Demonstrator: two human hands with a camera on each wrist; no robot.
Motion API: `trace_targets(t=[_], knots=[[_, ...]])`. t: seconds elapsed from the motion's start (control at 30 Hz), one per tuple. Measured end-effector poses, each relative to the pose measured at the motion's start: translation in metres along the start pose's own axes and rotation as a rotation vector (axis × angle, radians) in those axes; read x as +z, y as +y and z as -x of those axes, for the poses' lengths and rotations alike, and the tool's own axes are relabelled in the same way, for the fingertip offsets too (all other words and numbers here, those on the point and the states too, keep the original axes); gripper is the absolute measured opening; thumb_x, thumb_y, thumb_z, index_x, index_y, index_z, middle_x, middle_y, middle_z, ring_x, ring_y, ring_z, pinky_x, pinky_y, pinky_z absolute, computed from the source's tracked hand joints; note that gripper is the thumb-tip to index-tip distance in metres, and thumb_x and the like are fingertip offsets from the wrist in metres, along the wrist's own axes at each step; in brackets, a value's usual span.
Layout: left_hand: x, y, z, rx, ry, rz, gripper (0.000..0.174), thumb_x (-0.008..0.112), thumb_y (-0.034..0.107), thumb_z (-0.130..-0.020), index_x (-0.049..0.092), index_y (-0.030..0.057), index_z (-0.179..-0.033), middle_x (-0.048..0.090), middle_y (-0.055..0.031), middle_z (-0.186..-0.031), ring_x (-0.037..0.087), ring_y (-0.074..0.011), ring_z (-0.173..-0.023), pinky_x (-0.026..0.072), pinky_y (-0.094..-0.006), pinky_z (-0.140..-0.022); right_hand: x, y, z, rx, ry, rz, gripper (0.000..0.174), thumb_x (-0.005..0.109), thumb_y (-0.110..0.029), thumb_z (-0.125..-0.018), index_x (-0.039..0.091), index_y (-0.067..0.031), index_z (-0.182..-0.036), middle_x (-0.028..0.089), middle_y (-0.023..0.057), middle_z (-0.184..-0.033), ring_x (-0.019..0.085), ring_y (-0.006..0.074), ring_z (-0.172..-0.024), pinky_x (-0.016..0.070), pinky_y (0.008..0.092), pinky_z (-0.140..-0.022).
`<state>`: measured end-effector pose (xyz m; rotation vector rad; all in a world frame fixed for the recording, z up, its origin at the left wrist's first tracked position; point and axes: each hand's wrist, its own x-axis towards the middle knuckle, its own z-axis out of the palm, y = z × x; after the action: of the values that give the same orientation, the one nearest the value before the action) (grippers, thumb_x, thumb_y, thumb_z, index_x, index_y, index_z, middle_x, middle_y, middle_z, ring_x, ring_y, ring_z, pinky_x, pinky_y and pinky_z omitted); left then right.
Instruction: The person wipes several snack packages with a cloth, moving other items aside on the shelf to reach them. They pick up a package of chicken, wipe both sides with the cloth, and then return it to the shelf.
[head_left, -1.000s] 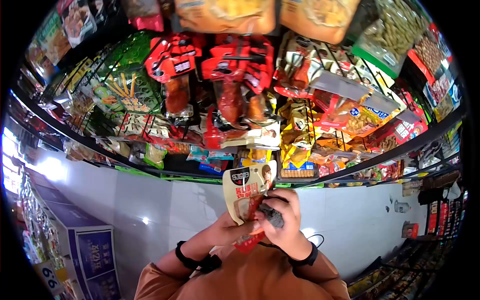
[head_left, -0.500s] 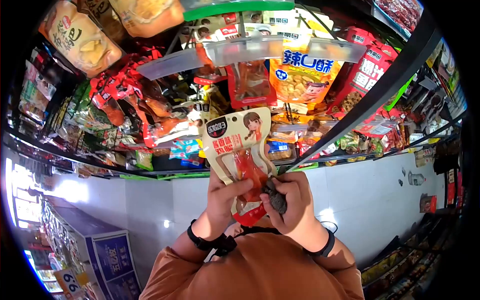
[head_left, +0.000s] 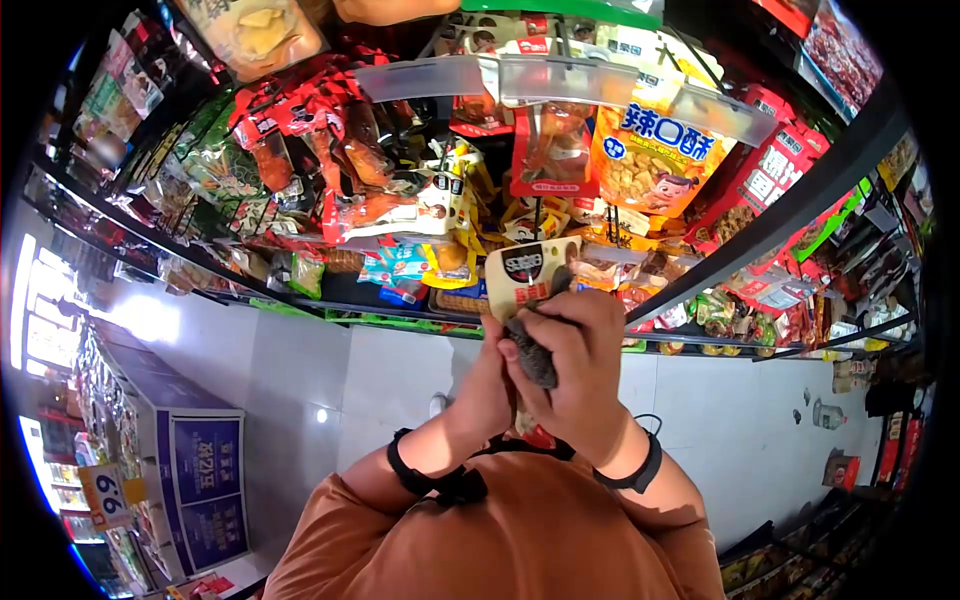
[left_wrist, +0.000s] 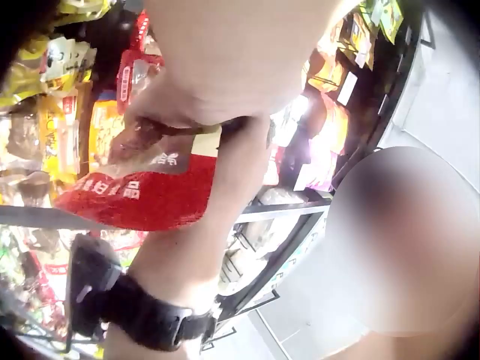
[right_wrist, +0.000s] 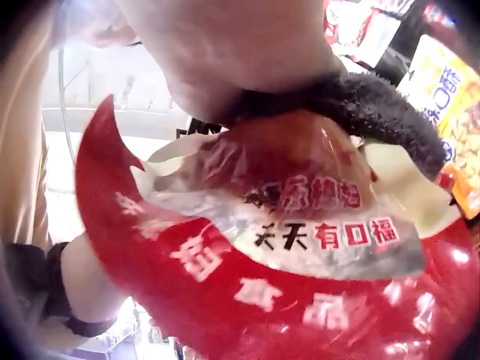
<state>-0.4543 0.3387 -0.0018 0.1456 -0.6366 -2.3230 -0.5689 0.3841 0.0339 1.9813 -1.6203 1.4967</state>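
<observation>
In the head view, a cream-and-red snack pouch (head_left: 522, 278) stands upright in front of the person's chest. My left hand (head_left: 483, 388) grips its left edge. A dark grey fuzzy cloth (head_left: 534, 358) is bunched in my right hand (head_left: 582, 352), fingers curled round it, and lies against the pouch's front. Both hands cover most of the pouch there. The right wrist view shows the pouch's red lower end and clear window (right_wrist: 315, 202) close up, with brownish-red food inside and the fuzzy cloth (right_wrist: 390, 112) along its top. Its red bottom (left_wrist: 150, 196) also shows in the left wrist view.
Shelves of packed snacks stand ahead, with an orange pouch (head_left: 655, 160), red-topped packs (head_left: 290, 130) and a clear plastic rail (head_left: 560, 78). A black shelf edge (head_left: 760, 230) runs along the right. A purple display box (head_left: 205, 480) stands on the floor to the left.
The pouch was turned face up with its front showing half a second ago; now it is steeper and largely covered. My right hand with the cloth has moved up along it.
</observation>
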Motion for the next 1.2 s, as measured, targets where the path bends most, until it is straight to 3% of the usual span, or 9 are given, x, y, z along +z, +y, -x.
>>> trace_targets(t=[0.03, 0.1, 0.2, 0.43, 0.8, 0.93, 1.1, 1.17, 1.2], knots=[[0.008, 0.007, 0.001, -0.011, 0.218, -0.146, 0.062, 0.023, 0.054, -0.102, 0.041, 0.0053, -0.137, 0.056, -0.0088, -0.123, 0.057, -0.0168, -0.112, 0.0476, -0.0316, -0.097, 0.008, -0.003, -0.002, -0.040, -0.035, 0.010, 0.037, 0.077, -0.012, -0.072, 0.060, -0.0053, -0.104, 0.054, 0.0120, -0.105, 0.050, 0.0330, -0.096, 0.0421, 0.0420, -0.083], [-0.006, 0.026, 0.001, -0.108, 0.278, 0.007, 0.056, 0.029, 0.050, -0.104, 0.045, 0.0052, -0.134, 0.059, -0.0080, -0.117, 0.059, -0.0154, -0.105, 0.0491, -0.0307, -0.092, 0.024, -0.014, 0.000, -0.054, -0.050, 0.031, 0.035, 0.078, -0.013, -0.071, 0.062, -0.0059, -0.101, 0.056, 0.0094, -0.104, 0.050, 0.0336, -0.095, 0.0422, 0.0423, -0.083], [-0.018, 0.061, 0.006, -0.072, 0.159, -0.132, 0.060, 0.026, 0.052, -0.103, 0.042, 0.0063, -0.139, 0.060, -0.0093, -0.120, 0.060, -0.0213, -0.107, 0.0470, -0.0346, -0.096, 0.046, -0.034, 0.001, -0.032, -0.159, 0.049, 0.032, 0.079, -0.014, -0.070, 0.065, -0.0067, -0.097, 0.060, 0.0058, -0.102, 0.050, 0.0327, -0.095, 0.0432, 0.0423, -0.082], [-0.025, 0.143, 0.035, -0.056, 0.227, -0.030, 0.057, 0.032, 0.049, -0.103, 0.042, 0.0051, -0.139, 0.058, -0.0074, -0.124, 0.058, -0.0172, -0.108, 0.0460, -0.0312, -0.095, 0.102, -0.076, -0.010, -0.142, -0.221, -0.021, 0.033, 0.080, -0.015, -0.068, 0.066, -0.0091, -0.098, 0.061, 0.0042, -0.103, 0.049, 0.0324, -0.093, 0.0441, 0.0402, -0.079], [-0.094, 0.227, 0.037, 0.046, 0.158, 0.103, 0.065, 0.025, 0.054, -0.102, 0.039, 0.0047, -0.141, 0.058, -0.0193, -0.126, 0.061, -0.0324, -0.108, 0.0483, -0.0462, -0.096, 0.138, -0.095, -0.009, -0.125, -0.261, -0.078, 0.038, 0.083, -0.014, -0.063, 0.066, -0.0080, -0.096, 0.060, 0.0058, -0.097, 0.053, 0.0305, -0.084, 0.0487, 0.0400, -0.069], [-0.076, 0.206, 0.036, -0.117, 0.182, 0.197, 0.067, 0.027, 0.057, -0.101, 0.039, 0.0058, -0.141, 0.056, -0.0178, -0.129, 0.059, -0.0314, -0.111, 0.0462, -0.0464, -0.098, 0.137, -0.099, -0.021, -0.093, -0.024, 0.107, 0.039, 0.083, -0.016, -0.066, 0.066, -0.0087, -0.099, 0.060, 0.0068, -0.100, 0.053, 0.0311, -0.089, 0.0467, 0.0404, -0.073], [-0.099, 0.120, 0.055, -0.069, 0.005, 0.659, 0.071, 0.037, 0.062, -0.096, 0.034, 0.0101, -0.145, 0.049, -0.0092, -0.138, 0.052, -0.0259, -0.121, 0.0421, -0.0390, -0.101, 0.130, -0.079, -0.030, -0.008, 0.084, 0.201, 0.044, 0.084, -0.011, -0.063, 0.065, -0.0083, -0.102, 0.059, 0.0079, -0.104, 0.052, 0.0323, -0.093, 0.0444, 0.0418, -0.080], [-0.098, 0.109, 0.054, -0.049, -0.201, 0.279, 0.076, 0.045, 0.062, -0.092, 0.033, 0.0102, -0.147, 0.048, -0.0093, -0.139, 0.048, -0.0237, -0.125, 0.0391, -0.0367, -0.104, 0.124, -0.066, -0.029, 0.051, 0.139, 0.170, 0.044, 0.083, -0.006, -0.064, 0.063, -0.0060, -0.103, 0.058, 0.0099, -0.103, 0.052, 0.0330, -0.093, 0.0438, 0.0415, -0.081], [-0.079, 0.111, 0.049, -0.070, -0.067, -0.026, 0.079, 0.049, 0.059, -0.089, 0.031, 0.0084, -0.147, 0.047, -0.0102, -0.140, 0.046, -0.0231, -0.127, 0.0372, -0.0360, -0.106, 0.116, -0.062, -0.026, 0.081, 0.084, 0.153, 0.043, 0.083, -0.007, -0.064, 0.063, -0.0056, -0.103, 0.058, 0.0102, -0.102, 0.053, 0.0326, -0.092, 0.0438, 0.0417, -0.081]])
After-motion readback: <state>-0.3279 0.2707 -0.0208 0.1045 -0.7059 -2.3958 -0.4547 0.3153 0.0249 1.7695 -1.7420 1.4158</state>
